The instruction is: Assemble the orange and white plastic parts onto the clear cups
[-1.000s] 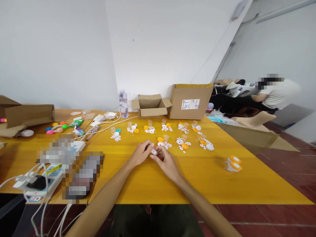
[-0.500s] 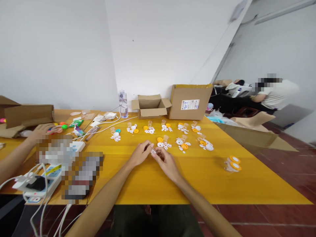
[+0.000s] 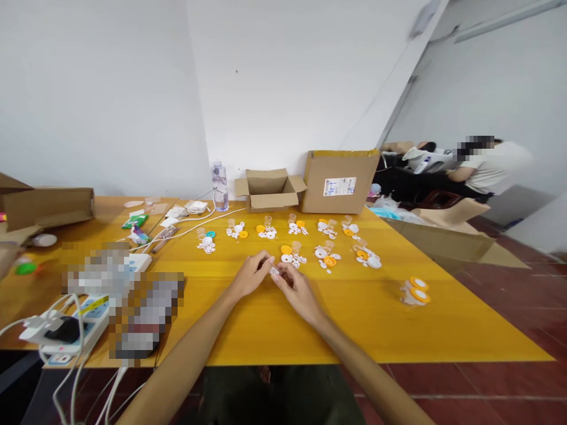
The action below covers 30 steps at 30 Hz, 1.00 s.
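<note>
My left hand [image 3: 253,275] and my right hand [image 3: 297,289] meet over the middle of the table, fingertips pinched. Between them is a small white piece [image 3: 275,271], mostly covered by the fingers, so its exact kind does not show. Just beyond my hands lie groups of small parts: a clear plastic cup [image 3: 296,247], an orange ring-shaped lid [image 3: 329,261], a white round piece [image 3: 374,261] and white perforated discs [image 3: 299,259]. One group has a teal ring [image 3: 210,234]. At the right, two clear jars with orange-rimmed lids [image 3: 419,295] stand close together.
An open cardboard box [image 3: 272,202] and a taped carton [image 3: 341,203] stand against the wall beside a water bottle [image 3: 220,188]. Left are a power strip [image 3: 95,321] with cables, a blurred phone-like slab [image 3: 148,316] and another person's blurred hand [image 3: 6,257]. Someone sits far right.
My hands stay almost in place, still pinching the white piece. The other person's hand at the left has pulled back toward the left edge, and the green and orange items have moved with it.
</note>
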### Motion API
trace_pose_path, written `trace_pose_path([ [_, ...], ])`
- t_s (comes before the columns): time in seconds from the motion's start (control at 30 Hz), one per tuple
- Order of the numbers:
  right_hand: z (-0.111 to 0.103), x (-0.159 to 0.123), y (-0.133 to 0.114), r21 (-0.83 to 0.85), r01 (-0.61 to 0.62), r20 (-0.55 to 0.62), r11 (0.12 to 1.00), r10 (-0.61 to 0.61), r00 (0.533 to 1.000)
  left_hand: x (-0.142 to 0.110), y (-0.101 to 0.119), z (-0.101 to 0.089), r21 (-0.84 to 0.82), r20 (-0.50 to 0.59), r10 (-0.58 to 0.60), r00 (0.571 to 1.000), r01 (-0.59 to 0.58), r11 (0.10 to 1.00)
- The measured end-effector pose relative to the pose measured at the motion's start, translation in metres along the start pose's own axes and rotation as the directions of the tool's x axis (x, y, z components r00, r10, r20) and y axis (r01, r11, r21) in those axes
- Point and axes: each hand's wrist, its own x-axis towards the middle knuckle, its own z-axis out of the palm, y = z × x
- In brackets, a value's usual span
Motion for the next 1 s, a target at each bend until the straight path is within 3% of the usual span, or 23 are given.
trace_pose_path([
  [0.43,-0.0001,0.0005,0.0022,-0.041,-0.021,-0.042,0.999,0.020,0.999,0.0001,-0.0005,0.0004,0.015,0.000,-0.018,1.000,0.018,1.000],
  [1.0,0.0000,0.0000,0.0016,-0.007,-0.026,-0.010,1.000,0.026,1.000,0.0006,-0.0006,0.0012,0.020,-0.017,-0.002,1.000,0.003,1.000],
])
